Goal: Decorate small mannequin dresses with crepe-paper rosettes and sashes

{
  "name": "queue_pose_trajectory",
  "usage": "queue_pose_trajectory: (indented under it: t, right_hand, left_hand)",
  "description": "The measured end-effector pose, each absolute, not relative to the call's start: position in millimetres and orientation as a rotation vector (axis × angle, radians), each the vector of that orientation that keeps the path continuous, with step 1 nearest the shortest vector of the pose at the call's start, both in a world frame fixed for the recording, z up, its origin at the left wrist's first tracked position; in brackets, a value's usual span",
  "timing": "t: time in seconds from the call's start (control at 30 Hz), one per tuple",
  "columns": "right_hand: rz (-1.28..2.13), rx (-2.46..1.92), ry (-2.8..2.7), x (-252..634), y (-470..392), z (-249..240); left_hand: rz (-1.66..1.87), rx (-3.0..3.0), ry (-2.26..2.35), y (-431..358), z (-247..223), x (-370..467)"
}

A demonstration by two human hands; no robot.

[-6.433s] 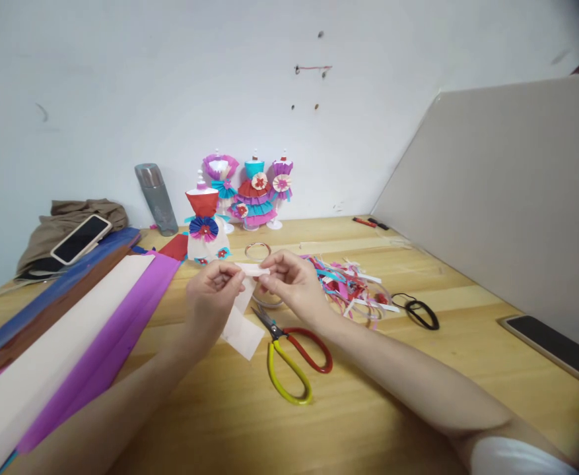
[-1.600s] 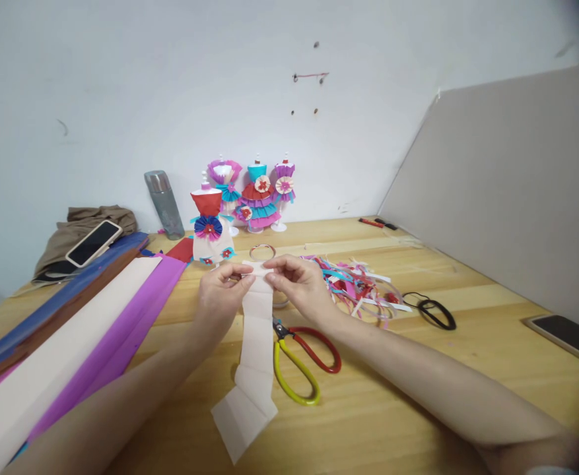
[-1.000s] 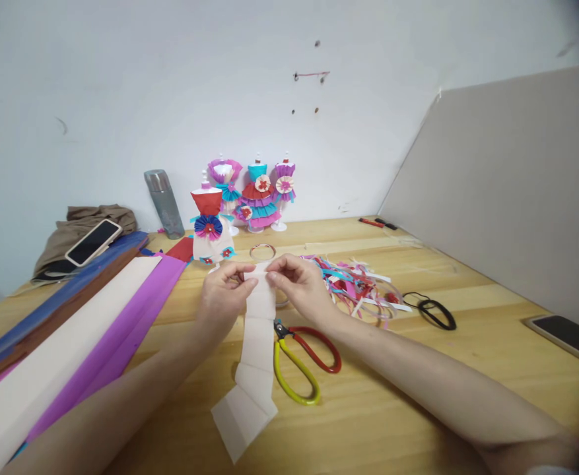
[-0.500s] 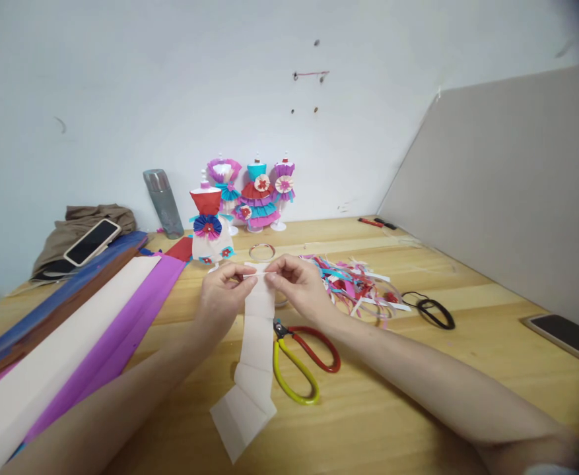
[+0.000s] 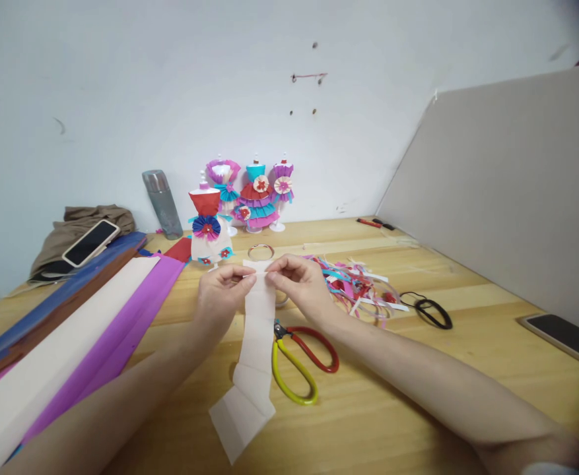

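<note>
fingers [image 5: 247,284] of the left hand [image 5: 218,294], thumb against index, pinching the left side of a cream strip [image 5: 258,336]; the right hand [image 5: 303,285] pinches its right side likewise, both sets of fingertips close together with a little of the strip between them. the strip is held over the table [image 5: 383,409], its upper end showing just beyond the fingertips; it runs down toward the person, creased crosswise, and bends leftward near its lower end. at its right, as i see it: scissors [image 5: 280,331], one handle yellow, one red, the blades mostly hidden by the strip. right of the right hand: mixed scraps [image 5: 353,284], then a black band [image 5: 440,323]. behind the hands: four dress forms [image 5: 204,203] near the wall [image 5: 145,86], the foremost with a red top and blue rosette. left: a bottle [image 5: 164,206], a phone [image 5: 91,242] on brown cloth [image 5: 91,214], long paper sheets [image 5: 91,323]. far right: a second phone [image 5: 566,336] beside a grey panel [image 5: 507,185].
</note>
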State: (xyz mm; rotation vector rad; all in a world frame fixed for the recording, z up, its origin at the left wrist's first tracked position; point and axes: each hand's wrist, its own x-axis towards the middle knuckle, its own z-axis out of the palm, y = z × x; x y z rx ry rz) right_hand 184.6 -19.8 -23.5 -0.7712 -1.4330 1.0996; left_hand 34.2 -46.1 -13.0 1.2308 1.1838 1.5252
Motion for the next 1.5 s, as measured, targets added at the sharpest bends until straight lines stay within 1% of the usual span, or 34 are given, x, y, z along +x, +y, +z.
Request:
queue_pose_trajectory:
  t: [0.17,0.43,1.0,1.5]
  right_hand:
    - [1.083,-0.793,-1.375,184.0,-22.8,-20.7]
    - [1.042,-0.800,-1.328,182.4,-24.2,-20.1]
    - [1.237,-0.816,-1.194,179.6,-26.5,-16.1]
    - [1.070,-0.777,-1.323,180.9,-24.0,-23.1]
  left_hand:
    - [1.541,1.115,1.077,-45.8,-13.0,33.9]
    - [1.577,1.085,1.075,-49.6,-10.8,36.2]
    - [1.609,1.163,1.144,-52.8,-8.3,38.0]
    - [1.651,1.249,1.176,-48.7,-13.9,37.6]
